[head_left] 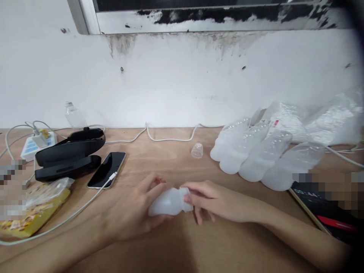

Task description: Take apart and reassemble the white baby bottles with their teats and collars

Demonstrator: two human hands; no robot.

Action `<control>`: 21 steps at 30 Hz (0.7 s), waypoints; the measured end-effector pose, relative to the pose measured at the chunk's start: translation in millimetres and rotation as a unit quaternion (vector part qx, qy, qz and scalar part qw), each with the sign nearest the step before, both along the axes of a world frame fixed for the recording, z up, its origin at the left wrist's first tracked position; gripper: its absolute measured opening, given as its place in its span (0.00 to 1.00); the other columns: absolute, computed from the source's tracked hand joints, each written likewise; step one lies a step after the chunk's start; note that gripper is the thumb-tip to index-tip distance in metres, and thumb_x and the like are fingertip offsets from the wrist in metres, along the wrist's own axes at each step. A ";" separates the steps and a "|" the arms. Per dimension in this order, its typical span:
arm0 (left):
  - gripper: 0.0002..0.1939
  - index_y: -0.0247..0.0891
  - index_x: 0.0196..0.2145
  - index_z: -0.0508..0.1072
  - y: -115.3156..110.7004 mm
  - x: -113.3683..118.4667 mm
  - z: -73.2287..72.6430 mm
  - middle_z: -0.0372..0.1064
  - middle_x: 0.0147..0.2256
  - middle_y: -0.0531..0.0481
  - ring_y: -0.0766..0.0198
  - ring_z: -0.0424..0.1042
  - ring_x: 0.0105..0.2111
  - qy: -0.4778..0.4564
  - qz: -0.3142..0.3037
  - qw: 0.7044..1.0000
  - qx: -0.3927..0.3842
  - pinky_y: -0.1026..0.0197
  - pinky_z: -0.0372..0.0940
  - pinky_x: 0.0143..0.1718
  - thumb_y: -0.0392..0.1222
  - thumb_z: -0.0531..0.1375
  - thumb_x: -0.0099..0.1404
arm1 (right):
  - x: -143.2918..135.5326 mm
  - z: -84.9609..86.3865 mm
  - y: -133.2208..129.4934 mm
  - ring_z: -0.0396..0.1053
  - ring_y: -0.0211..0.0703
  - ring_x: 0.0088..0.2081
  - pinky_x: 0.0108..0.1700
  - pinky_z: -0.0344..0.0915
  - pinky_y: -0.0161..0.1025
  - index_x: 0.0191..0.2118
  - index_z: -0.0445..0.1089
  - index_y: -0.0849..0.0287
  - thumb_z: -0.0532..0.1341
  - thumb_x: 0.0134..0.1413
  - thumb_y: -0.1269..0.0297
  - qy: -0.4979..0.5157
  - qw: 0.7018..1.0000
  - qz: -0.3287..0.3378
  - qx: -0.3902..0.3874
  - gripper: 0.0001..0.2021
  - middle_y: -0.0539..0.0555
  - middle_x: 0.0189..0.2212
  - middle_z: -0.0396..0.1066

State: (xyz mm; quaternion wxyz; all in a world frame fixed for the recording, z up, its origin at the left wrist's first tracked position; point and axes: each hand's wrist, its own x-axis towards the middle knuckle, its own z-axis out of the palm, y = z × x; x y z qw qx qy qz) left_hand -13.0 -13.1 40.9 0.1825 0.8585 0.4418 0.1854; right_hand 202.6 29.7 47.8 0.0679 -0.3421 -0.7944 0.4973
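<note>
A small white translucent plastic bottle (167,202) lies tilted sideways between my hands above the wooden table. My left hand (143,204) is wrapped round its body. At the bottle's right end, the thumb and fingers of my right hand (206,199) grip the white ring-shaped collar (185,200). Whether that collar is a separate piece cannot be made out. A clear plastic cap (197,150) stands on the table beyond my right hand. Several more white bottles with clear domed tops (256,167) lie in a group to the right.
At the left are a phone (108,169) with a white cable, a black strapped device (71,151), a yellow packet (42,208) and a power strip (40,144). A clear bottle (74,115) stands by the wall. Plastic bags (318,117) and a dark screen showing a timer (321,212) are at the right.
</note>
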 end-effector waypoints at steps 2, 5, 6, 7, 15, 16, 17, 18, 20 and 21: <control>0.18 0.41 0.45 0.64 -0.2 0.2 3.3 0.63 0.42 0.48 0.60 0.67 0.34 0.029 0.009 0.999 -0.017 0.61 0.63 0.32 0.45 0.57 0.56 | -1.0 -1.9 -1.2 0.68 0.37 0.29 0.25 0.64 0.31 0.46 0.61 0.57 0.55 0.52 0.60 0.002 0.998 0.011 0.060 0.16 0.52 0.31 0.68; 0.15 0.42 0.41 0.67 4.4 -3.5 10.7 0.67 0.34 0.53 0.61 0.67 0.33 0.002 0.018 0.995 -0.100 0.61 0.62 0.33 0.48 0.57 0.56 | 1.9 -0.8 -1.4 0.65 0.38 0.39 0.38 0.64 0.36 0.44 0.63 0.53 0.55 0.50 0.72 0.030 0.959 0.031 0.282 0.14 0.53 0.43 0.64; 0.15 0.42 0.41 0.67 7.1 -6.1 12.3 0.68 0.34 0.54 0.62 0.67 0.33 -0.016 0.011 0.992 -0.127 0.62 0.62 0.34 0.48 0.57 0.56 | 3.6 -0.1 -0.5 0.64 0.39 0.42 0.41 0.63 0.38 0.44 0.64 0.52 0.52 0.52 0.75 0.036 0.934 0.043 0.353 0.15 0.53 0.45 0.62; 0.15 0.43 0.41 0.67 10.5 -9.4 13.0 0.68 0.34 0.54 0.62 0.67 0.34 -0.035 -0.001 0.989 -0.146 0.62 0.62 0.35 0.48 0.57 0.57 | 5.5 0.4 1.0 0.62 0.40 0.44 0.42 0.63 0.40 0.43 0.64 0.51 0.49 0.53 0.76 0.042 0.908 0.047 0.414 0.16 0.53 0.46 0.61; 0.23 0.34 0.43 0.62 73.6 -49.6 0.6 0.66 0.41 0.45 0.60 0.68 0.35 -0.131 0.216 0.965 0.069 0.59 0.63 0.36 0.50 0.58 0.54 | 13.1 -14.0 23.0 0.65 0.42 0.40 0.41 0.65 0.42 0.50 0.60 0.53 0.52 0.52 0.68 -0.058 0.895 -0.096 0.432 0.18 0.56 0.48 0.57; 0.24 0.33 0.43 0.62 84.6 -55.7 -1.1 0.66 0.40 0.44 0.58 0.68 0.37 -0.112 0.253 0.955 0.101 0.58 0.63 0.36 0.50 0.60 0.52 | 13.4 -17.2 24.4 0.66 0.41 0.38 0.40 0.65 0.42 0.51 0.60 0.53 0.52 0.53 0.65 -0.085 0.902 -0.091 0.414 0.18 0.56 0.47 0.58; 0.25 0.32 0.43 0.62 94.8 -61.8 -3.2 0.67 0.39 0.43 0.57 0.68 0.37 -0.093 0.287 0.947 0.109 0.58 0.63 0.37 0.49 0.61 0.51 | 13.6 -20.2 25.4 0.67 0.41 0.36 0.38 0.65 0.41 0.51 0.60 0.53 0.52 0.53 0.63 -0.108 0.907 -0.088 0.398 0.18 0.56 0.46 0.59; 0.26 0.32 0.43 0.62 103.9 -67.5 -5.7 0.67 0.38 0.43 0.57 0.69 0.35 -0.083 0.319 0.939 0.100 0.58 0.64 0.36 0.48 0.61 0.50 | 13.9 -22.9 26.1 0.67 0.40 0.34 0.37 0.65 0.41 0.51 0.60 0.54 0.51 0.54 0.61 -0.126 0.910 -0.088 0.384 0.18 0.56 0.46 0.59; 0.26 0.30 0.42 0.62 117.1 -76.9 -12.0 0.68 0.36 0.41 0.56 0.70 0.32 -0.081 0.352 0.927 0.097 0.56 0.65 0.33 0.47 0.63 0.47 | 14.3 -27.3 27.2 0.67 0.39 0.31 0.35 0.65 0.40 0.53 0.59 0.54 0.48 0.56 0.59 -0.146 0.912 -0.091 0.373 0.19 0.56 0.45 0.60; 0.26 0.29 0.41 0.62 121.1 -80.2 -15.4 0.68 0.36 0.40 0.56 0.71 0.32 -0.083 0.363 0.923 0.100 0.56 0.65 0.33 0.47 0.62 0.48 | 14.4 -29.0 27.9 0.68 0.39 0.32 0.36 0.65 0.40 0.53 0.58 0.54 0.47 0.56 0.59 -0.150 0.910 -0.092 0.375 0.19 0.56 0.45 0.61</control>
